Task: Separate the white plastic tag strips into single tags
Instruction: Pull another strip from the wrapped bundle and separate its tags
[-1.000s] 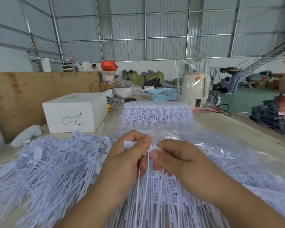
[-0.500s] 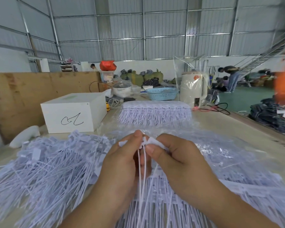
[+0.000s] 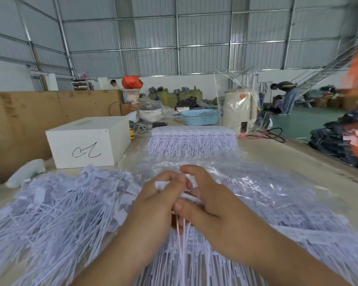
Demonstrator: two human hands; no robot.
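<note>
working close to the body, the left hand (image 3: 159,205) and the right hand (image 3: 213,205) meet over a strip of white plastic tags (image 3: 182,234), whose thin tails hang down between the wrists. the left hand pinches the flat heads of the strip between thumb and forefinger, and the right hand's fingers curl round the same end, thumb pressed at the front; it looks as if one tag is being peeled off, though the fingers hide the join.

just to the left lies a broad loose heap of single white tags (image 3: 56,215), splayed in all directions, which i judge to be the work already done. under and to the right of the hands, more joined strips lie in a crinkled clear plastic bag (image 3: 262,188), so a good share is left.

farther up the table a neat, untouched bundle of white tag strips (image 3: 191,141) waits in its wrap, beside a white cardboard box with a black scrawl (image 3: 87,144). by this showing the job is somewhere midway.
</note>
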